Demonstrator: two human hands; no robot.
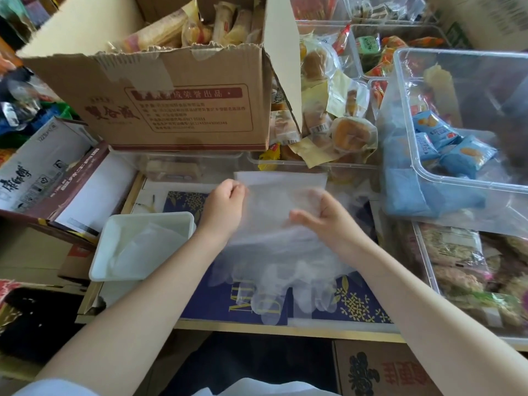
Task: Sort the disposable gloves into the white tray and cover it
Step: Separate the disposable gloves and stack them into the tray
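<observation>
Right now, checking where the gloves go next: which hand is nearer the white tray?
Left. The left hand is just right of the white tray; the right hand is farther right.

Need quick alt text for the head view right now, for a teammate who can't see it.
Both hands, left hand and right hand, hold up a clear disposable glove over a blue printed board. The white tray sits to the left, uncovered, with thin plastic inside.

The wood-edged table (285, 330) carries a navy floral printed sheet (354, 304), a white rectangular plastic tray (100, 264), and clear plastic bins (445, 178).
</observation>
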